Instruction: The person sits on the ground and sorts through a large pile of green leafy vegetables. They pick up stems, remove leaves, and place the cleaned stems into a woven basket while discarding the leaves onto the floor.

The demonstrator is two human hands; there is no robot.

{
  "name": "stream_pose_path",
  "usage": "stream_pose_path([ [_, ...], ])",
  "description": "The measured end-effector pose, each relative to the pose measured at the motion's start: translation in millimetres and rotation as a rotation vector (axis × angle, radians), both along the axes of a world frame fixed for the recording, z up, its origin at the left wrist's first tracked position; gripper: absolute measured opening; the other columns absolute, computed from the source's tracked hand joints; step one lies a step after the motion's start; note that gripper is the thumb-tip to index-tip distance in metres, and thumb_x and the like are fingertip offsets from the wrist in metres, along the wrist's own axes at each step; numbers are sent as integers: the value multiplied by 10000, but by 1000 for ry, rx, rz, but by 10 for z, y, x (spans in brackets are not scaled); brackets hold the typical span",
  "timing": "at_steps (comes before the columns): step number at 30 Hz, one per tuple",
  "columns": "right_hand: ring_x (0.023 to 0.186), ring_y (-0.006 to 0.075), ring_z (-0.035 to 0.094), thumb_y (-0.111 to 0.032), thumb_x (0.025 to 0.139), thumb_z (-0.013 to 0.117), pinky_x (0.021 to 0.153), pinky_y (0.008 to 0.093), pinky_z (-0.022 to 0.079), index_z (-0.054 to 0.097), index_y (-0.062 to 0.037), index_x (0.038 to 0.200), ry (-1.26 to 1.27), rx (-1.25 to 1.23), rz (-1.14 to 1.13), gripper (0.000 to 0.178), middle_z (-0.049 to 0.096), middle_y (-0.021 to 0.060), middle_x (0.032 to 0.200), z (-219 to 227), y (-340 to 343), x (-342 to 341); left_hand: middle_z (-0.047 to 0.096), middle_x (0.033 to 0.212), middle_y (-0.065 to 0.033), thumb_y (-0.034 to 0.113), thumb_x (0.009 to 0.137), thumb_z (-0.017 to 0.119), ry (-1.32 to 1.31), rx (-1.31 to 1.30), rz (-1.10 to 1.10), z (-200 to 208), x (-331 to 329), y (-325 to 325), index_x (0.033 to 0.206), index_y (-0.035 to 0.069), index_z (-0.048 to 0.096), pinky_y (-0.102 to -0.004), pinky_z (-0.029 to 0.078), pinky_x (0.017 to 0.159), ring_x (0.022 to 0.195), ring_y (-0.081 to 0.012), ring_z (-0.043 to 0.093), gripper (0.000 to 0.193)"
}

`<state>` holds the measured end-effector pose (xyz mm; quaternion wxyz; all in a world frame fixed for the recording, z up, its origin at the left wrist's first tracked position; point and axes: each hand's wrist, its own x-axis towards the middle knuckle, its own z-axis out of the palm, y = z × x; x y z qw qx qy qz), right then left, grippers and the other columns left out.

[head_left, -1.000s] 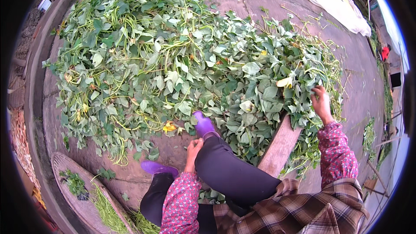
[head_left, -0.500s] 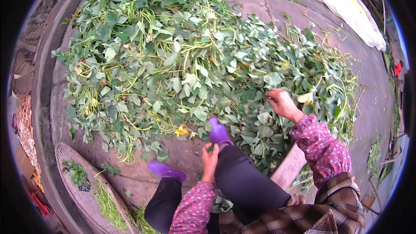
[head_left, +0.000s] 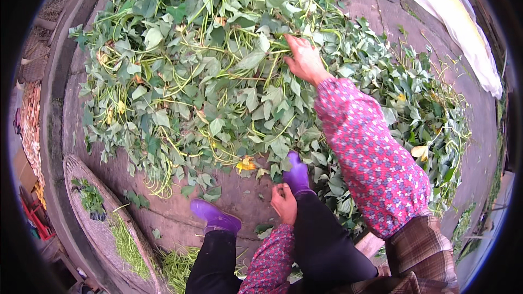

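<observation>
A broad heap of green leafy vines (head_left: 218,92) with long pale-green stems spreads over the paving in front of me. My right hand (head_left: 306,61) is stretched out over the far middle of the heap. Its thumb and fingers are apart, touching or just above the stems. Low by my right knee, my left hand (head_left: 284,204) is closed with curled fingers; whatever they hold is hidden. Between my hands, a purple boot (head_left: 297,173) stands at the heap's near edge. The other purple boot (head_left: 215,215) rests on bare paving to the left.
A long woven basket (head_left: 90,234) lies at the lower left, holding a leafy bunch and loose green stems (head_left: 131,247). More cut stems lie beside it. White sheeting (head_left: 463,27) covers the far right. A raised kerb (head_left: 54,130) runs along the left.
My right hand has moved from the right part of the heap forward and left to its far middle. My left hand stays low by the knee. The view has shifted slightly.
</observation>
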<state>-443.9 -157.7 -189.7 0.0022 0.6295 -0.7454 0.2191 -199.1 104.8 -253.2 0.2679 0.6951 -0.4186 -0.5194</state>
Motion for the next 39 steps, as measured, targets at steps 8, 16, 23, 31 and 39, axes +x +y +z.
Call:
stream_pose_path([
  [8,820,330,556,-74,706,565,721,401,439,557,-21,878,-177,175,215,180,571,166,853,5,901,254,589,652,-104,90,774,565,-40,-13,-130,70,297,-148,793,-1,587,-307,446,594,592,-163,568,96],
  [16,714,209,604,18,676,545,646,319,453,611,-7,834,-503,115,39,174,617,156,757,1199,1897,-557,551,685,28,76,839,538,332,-189,-220,1236,617,-997,850,36,592,-179,386,528,589,-41,482,68],
  [23,619,216,591,-126,720,581,596,343,446,619,-7,818,-426,-61,22,159,598,197,701,2085,1175,-147,543,702,21,148,864,527,400,-218,-315,2251,976,-1013,931,46,580,-149,329,450,551,-33,477,133],
  [31,675,134,525,-40,785,571,550,270,438,587,-4,894,-409,-793,415,116,573,36,752,4276,305,372,542,684,19,134,852,547,497,-264,-30,2089,1372,-1149,893,34,586,-172,349,467,556,-44,475,115],
  [39,797,133,620,-145,826,584,603,197,508,585,-119,1059,-416,-672,609,234,576,129,1054,4197,158,941,542,705,18,152,856,547,532,-316,138,2407,1693,-1336,896,47,578,-160,347,440,554,-39,474,116],
])
